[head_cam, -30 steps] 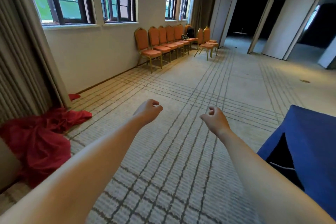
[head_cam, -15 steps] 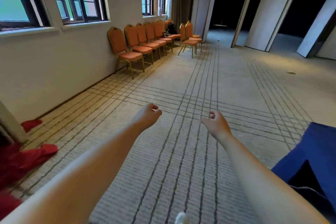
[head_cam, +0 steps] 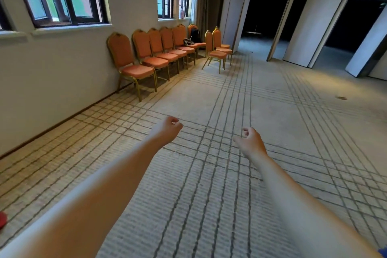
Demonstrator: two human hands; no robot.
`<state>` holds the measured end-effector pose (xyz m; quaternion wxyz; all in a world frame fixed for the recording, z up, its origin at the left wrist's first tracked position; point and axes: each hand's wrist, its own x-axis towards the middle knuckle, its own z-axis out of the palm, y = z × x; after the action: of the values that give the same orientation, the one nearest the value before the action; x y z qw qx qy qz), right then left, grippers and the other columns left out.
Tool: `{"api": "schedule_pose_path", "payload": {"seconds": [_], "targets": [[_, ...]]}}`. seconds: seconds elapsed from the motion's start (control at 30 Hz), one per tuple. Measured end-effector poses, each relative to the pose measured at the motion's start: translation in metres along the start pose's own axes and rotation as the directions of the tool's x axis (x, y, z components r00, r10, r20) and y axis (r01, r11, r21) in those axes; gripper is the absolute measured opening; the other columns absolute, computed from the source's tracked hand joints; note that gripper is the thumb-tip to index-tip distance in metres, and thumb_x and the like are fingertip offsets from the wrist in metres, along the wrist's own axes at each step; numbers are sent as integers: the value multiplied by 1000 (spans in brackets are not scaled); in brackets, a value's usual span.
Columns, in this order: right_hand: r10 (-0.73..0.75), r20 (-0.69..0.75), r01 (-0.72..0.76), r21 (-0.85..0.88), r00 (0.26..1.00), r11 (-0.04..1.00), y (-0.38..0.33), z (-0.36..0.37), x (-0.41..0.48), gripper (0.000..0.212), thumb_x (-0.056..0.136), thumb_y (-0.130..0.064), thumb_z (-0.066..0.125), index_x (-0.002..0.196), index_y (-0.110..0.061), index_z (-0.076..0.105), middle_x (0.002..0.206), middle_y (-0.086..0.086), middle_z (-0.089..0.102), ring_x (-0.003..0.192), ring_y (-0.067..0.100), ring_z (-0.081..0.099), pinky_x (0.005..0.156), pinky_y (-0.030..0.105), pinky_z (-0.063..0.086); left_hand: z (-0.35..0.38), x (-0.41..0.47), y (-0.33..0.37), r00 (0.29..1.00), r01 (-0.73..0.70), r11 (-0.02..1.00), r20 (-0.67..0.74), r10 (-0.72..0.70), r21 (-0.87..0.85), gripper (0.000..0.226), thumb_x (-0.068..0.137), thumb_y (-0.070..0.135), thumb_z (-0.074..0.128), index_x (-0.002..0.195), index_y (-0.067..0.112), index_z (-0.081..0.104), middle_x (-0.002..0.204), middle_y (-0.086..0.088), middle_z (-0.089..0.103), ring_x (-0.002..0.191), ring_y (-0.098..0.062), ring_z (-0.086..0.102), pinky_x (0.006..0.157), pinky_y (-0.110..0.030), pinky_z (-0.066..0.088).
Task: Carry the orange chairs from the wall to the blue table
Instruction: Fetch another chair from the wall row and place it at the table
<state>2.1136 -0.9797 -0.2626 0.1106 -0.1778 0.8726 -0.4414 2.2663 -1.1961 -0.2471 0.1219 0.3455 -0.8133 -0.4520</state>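
Walking toward the row of orange padded, gold-framed banquet chairs point(head_cam: 137, 71) standing against the white wall point(head_cam: 52, 73) at 11 o'clock, well apart from both hands, with the row running away toward 12. The left hand point(head_cam: 167, 130) is nearer and the right hand point(head_cam: 250, 142) is at 1 o'clock. Both are hanging loosely curled, holding nothing. Versus earlier, the chairs are looming closer and the blue table is sliding out of view at 5 o'clock.

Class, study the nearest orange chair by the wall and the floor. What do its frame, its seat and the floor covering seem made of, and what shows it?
Chair frame: probably metal tube, gold finish; thin legs with a slight sheen.
Seat pad: orange fabric over padding, it seems; matt, plump.
Carpet: textile, beige with dark woven lines; ribbed, no shine.
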Motion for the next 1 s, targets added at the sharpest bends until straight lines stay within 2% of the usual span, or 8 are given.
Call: {"api": "schedule_pose_path", "payload": {"seconds": [0.07,0.1,0.2,0.27,0.33,0.53,0.8,1.0], "targets": [[4,-4,-4,2,1000,1000,-5,8,53,62,86,-28,62,142,-13,40,145,6,42,84,10,59,67,21,42,4,54,7,1000,-10,1000,15,10,3,45,95,39,51,135,19,50,132,-3,55,98,-16,57,77,-28,44],[2,-8,-2,1,1000,1000,-8,13,81,62,87,-28,62,143,-13,40,144,6,43,78,8,57,65,19,42,7,83,10,999,-24,1000,25,25,-2,45,95,38,51,136,18,50,132,-4,55,103,-17,56,81,-28,44],[-22,-26,22,-9,999,1000,-20,27,170,60,89,-27,61,143,-11,39,147,7,39,101,16,59,75,17,44,10,175,21,998,-58,998,39,59,-21,44,96,34,52,136,16,50,133,-6,54,103,-16,54,85,-28,43],[-36,-40,35,-36,999,999,-34,35,235,61,90,-30,60,144,-12,38,149,9,38,122,23,50,89,26,42,8,243,36,996,-70,997,47,70,-20,43,96,32,53,135,15,50,131,-6,55,105,-18,55,90,-31,46],[-50,-53,48,-43,997,998,-52,41,292,61,92,-31,59,145,-12,37,150,9,37,130,26,44,94,31,38,3,306,56,995,-77,997,55,78,-17,43,96,31,52,135,14,50,130,-7,56,108,-20,57,94,-35,48],[-26,-100,26,-8,995,1000,-85,62,453,61,92,-31,59,146,-13,35,151,7,37,133,23,43,95,30,36,10,475,104,995,-69,998,76,69,3,43,96,30,52,136,14,49,131,-7,54,113,-21,55,100,-40,46],[18,-108,-15,22,994,1000,-85,95,687,61,91,-31,59,145,-14,37,151,7,38,132,22,43,94,29,35,54,704,133,995,-90,991,55,85,102,42,96,33,50,135,18,49,130,-5,55,106,-18,56,91,-34,49],[2,-104,2,34,995,999,-102,96,894,62,89,-33,59,145,-15,38,150,7,40,133,22,43,96,29,34,81,897,191,999,-42,995,11,42,90,42,95,33,51,135,19,50,130,-4,56,106,-17,57,87,-30,49]]}}
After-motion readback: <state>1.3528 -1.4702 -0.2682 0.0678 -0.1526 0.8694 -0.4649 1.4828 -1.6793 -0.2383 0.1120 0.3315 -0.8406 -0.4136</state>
